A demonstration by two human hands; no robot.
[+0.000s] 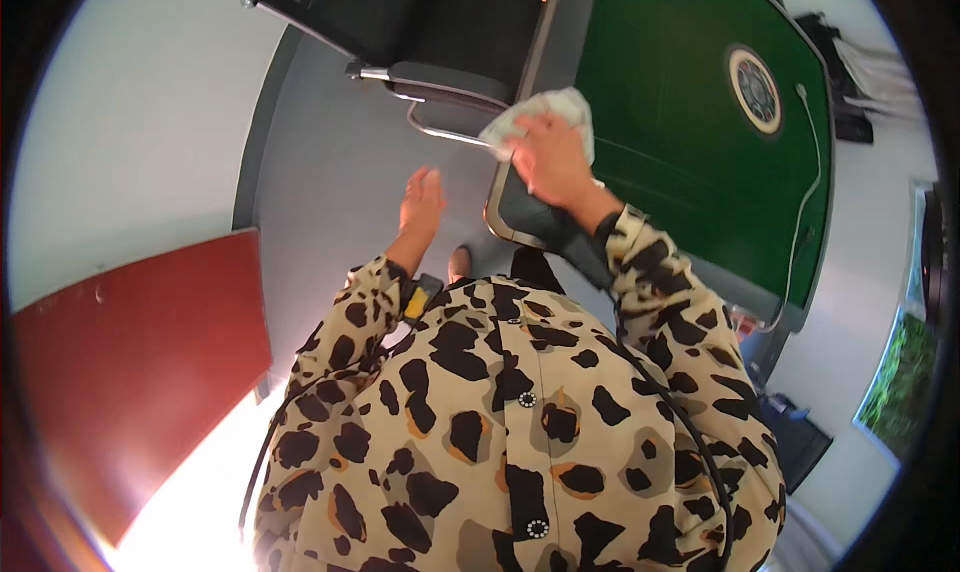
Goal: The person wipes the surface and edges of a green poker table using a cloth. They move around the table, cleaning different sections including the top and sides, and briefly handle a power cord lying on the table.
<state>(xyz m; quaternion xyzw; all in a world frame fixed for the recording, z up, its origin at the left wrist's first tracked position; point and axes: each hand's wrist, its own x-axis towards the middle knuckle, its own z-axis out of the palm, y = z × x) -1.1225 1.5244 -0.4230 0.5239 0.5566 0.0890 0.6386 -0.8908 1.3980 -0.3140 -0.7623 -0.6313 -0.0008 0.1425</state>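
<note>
My right hand [551, 159] has a pale cloth [574, 110] under its palm and fingers, at the grey rim of a mahjong table [517, 215] near its rounded corner. Part of the cloth reaches over the green felt top [660, 144], and whether all of it touches the rim is hard to tell. Nothing is in my left hand [422, 200], which hangs over the grey floor, left of the table corner, with its fingers partly spread and slightly blurred.
A black chair with metal tubing [465, 31] stands against the table's far left side. On the felt are a round centre console [755, 91] and a white cable [806, 189] that runs over the near edge. A red panel [150, 369] stands at the left by the wall.
</note>
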